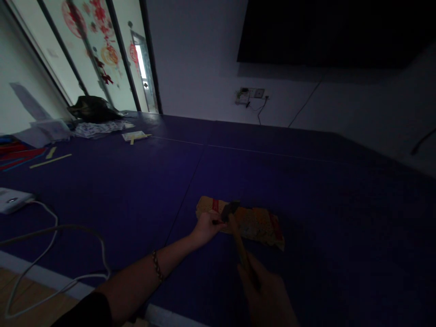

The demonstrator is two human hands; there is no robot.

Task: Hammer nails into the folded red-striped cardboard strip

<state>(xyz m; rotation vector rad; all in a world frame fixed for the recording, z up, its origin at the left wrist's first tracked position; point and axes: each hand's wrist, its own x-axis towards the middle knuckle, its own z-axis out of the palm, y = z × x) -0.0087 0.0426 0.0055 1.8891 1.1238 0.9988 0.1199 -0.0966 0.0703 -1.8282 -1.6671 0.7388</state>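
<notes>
My right hand (267, 290) is wrapped round the wooden handle of a hammer-like tool with a tan shaft and a dark metal head (240, 240), which reaches away from me over a long, lumpy, tan-and-orange speckled block with red bands (255, 222). That block lies on its broad side, in front of me, on a wide, flat, deep-purple surface (136, 181); whether it is solid or a wrapped packet I cannot tell. My left hand (206, 225) rests at the block's near left part, thumb and fingers drawn together on what looks like a small, dark, slim piece (216, 222), too dim to name.

My worry is the left fingertips: the dark head sits just beside them, so a stroke slightly off line would catch them. The poor light makes such a misjudgement likelier. The block's uneven surface could let the small piece tilt or skid under a glancing knock, and with only one hand near one end, the block itself might turn or slide. A hard blow could also crumble or split it. Off to my left, the looping white cable (80, 278) could snag my sleeve if that arm swings wide.
</notes>
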